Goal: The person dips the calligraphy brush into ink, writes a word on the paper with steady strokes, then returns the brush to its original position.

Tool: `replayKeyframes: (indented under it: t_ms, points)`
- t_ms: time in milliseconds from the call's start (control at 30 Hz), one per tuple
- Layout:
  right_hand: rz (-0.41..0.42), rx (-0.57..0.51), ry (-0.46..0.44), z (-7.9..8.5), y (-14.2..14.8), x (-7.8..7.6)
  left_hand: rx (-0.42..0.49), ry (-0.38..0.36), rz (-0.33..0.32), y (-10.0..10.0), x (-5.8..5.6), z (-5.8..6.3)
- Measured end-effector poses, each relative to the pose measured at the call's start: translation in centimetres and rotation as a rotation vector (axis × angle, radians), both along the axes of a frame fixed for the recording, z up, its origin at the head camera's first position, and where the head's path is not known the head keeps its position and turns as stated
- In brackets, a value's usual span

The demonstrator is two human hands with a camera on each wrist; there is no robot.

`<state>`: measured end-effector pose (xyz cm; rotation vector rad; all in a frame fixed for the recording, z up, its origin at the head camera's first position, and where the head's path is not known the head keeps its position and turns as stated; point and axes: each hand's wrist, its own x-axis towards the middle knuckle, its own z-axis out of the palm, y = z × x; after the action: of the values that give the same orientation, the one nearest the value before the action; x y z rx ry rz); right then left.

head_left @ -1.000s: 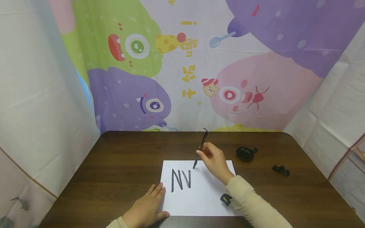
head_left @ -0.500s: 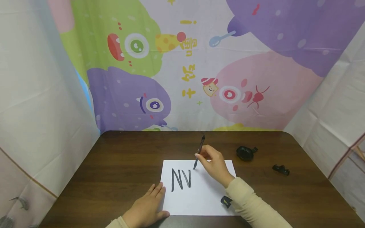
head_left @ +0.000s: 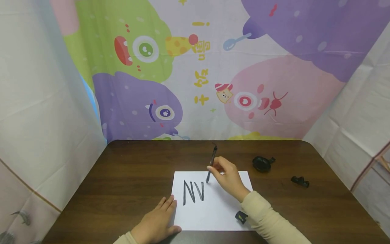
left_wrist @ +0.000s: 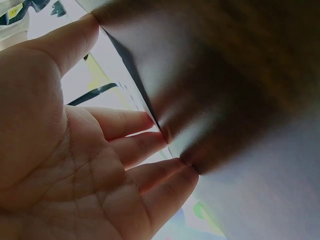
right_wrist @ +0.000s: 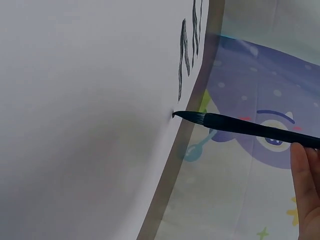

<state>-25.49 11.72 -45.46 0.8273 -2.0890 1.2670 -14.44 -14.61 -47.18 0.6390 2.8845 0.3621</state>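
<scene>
My right hand (head_left: 226, 174) pinches a dark ink brush (head_left: 211, 166) by its handle, held nearly upright over the white paper (head_left: 213, 213). In the right wrist view the bent tip of the brush (right_wrist: 190, 116) touches the paper (right_wrist: 100, 65), with a small dark mark under it. Black strokes (head_left: 193, 192), an N and a V-like shape, stand to the left of the tip. My left hand (head_left: 156, 220) lies spread at the paper's left edge, fingertips and thumb resting on it. In the left wrist view its fingertips (left_wrist: 187, 165) press down at that edge.
A round black ink dish (head_left: 262, 164) sits right of the paper, and a small black brush rest (head_left: 300, 181) lies farther right. A dark band with a yellow-green mark (head_left: 241, 217) is at the right wrist. Behind the brown table (head_left: 122, 176) hangs a cartoon curtain (head_left: 198, 118).
My right hand has come slightly down and toward me, and the brush tip has moved a little lower on the paper. The left hand has stayed in place.
</scene>
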Motion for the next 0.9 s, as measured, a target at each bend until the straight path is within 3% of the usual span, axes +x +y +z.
replayKeyframes:
  t_ms: [900]
  points:
    - [0.021,0.032,-0.052,-0.09,0.07,0.51,-0.009,-0.024,0.003,0.05,-0.15,-0.13]
